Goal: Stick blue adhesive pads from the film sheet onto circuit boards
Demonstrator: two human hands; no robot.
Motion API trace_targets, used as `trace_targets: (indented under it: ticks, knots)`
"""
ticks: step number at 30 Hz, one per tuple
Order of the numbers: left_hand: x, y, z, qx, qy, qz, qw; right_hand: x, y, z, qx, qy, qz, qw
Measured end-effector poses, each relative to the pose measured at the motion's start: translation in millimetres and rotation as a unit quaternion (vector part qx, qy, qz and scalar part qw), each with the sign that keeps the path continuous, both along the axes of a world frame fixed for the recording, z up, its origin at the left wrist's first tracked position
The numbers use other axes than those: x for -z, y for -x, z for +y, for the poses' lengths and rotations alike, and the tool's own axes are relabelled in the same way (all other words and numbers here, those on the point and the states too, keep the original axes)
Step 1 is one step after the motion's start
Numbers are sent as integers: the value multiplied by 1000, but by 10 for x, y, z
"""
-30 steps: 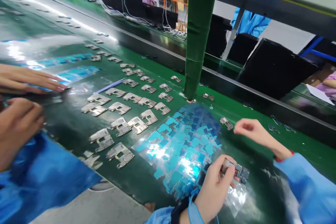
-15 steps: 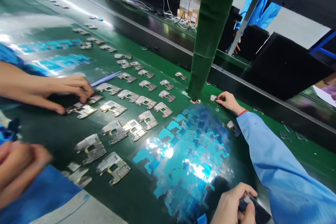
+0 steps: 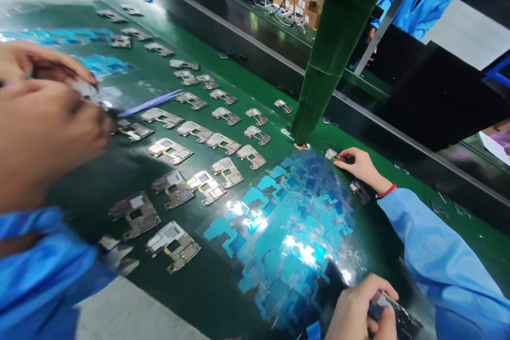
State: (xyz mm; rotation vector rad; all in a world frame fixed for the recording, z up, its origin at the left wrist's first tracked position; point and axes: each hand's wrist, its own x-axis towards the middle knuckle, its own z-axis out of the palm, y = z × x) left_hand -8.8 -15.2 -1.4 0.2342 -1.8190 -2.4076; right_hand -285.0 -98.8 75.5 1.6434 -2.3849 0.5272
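Note:
At the bottom right, my left hand (image 3: 353, 308) is closed around a dark circuit board (image 3: 406, 319) with a silvery patch; the lower fingers are partly cut off by the frame. Farther out, my right hand (image 3: 364, 164), a red band at its wrist, pinches one end of a small circuit board (image 3: 330, 154) at the green tabletop. Just below that hand lies another dark circuit board (image 3: 359, 191). Between my hands and the rows of boards, a spread of blue film pieces (image 3: 295, 234) covers the surface.
Several circuit boards (image 3: 174, 244) lie in loose rows to the left. A co-worker's two hands (image 3: 59, 127) hold a board there, near purple tweezers (image 3: 151, 102). The green-covered post (image 3: 329, 58) rises beyond the film, before black panels (image 3: 446, 90).
The view has shifted slightly, and my right hand remains on its board. On the left, the co-worker's hands have come together, lifting a board off the table.

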Motion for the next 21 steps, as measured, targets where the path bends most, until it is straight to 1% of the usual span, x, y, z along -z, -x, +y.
trace_targets:
  ticks: [1,3,5,7,9,10,12,13,14,16,17,19,21]
  knots:
    - [-17,-11,-20,2,-4,12,1000,-22,-31,43,0,6,2,1000]
    - [-31,-38,-49,-12,23,68,997,-90,-137,205,-3,24,9,1000]
    - [-38,-71,-62,-21,63,138,988,-153,-319,476,-17,32,15,999]
    - [-48,-104,-61,11,78,169,982,-152,-570,830,-46,18,14,999]
    - [-54,-128,-46,68,97,173,978,-45,-841,1216,-90,-21,14,996]
    - [-54,-134,-34,96,111,176,973,48,-962,1400,-119,-52,21,991]
    - [-51,-136,-6,133,138,191,963,286,-1140,1708,-142,-121,39,982]
    - [-51,-136,5,146,143,198,959,412,-1192,1818,-144,-135,48,979]
    - [-55,-136,13,150,138,200,958,527,-1222,1895,-139,-119,54,982]
    - [-74,-146,12,139,124,195,963,688,-1235,1961,-138,-54,61,987]
    - [-89,-156,2,118,120,186,968,721,-1230,1963,-139,-20,60,988]
    - [-115,-182,-41,50,139,156,977,687,-1226,1946,-135,17,54,989]
    - [-124,-198,-108,-34,173,115,978,558,-1251,1953,-113,40,44,992]
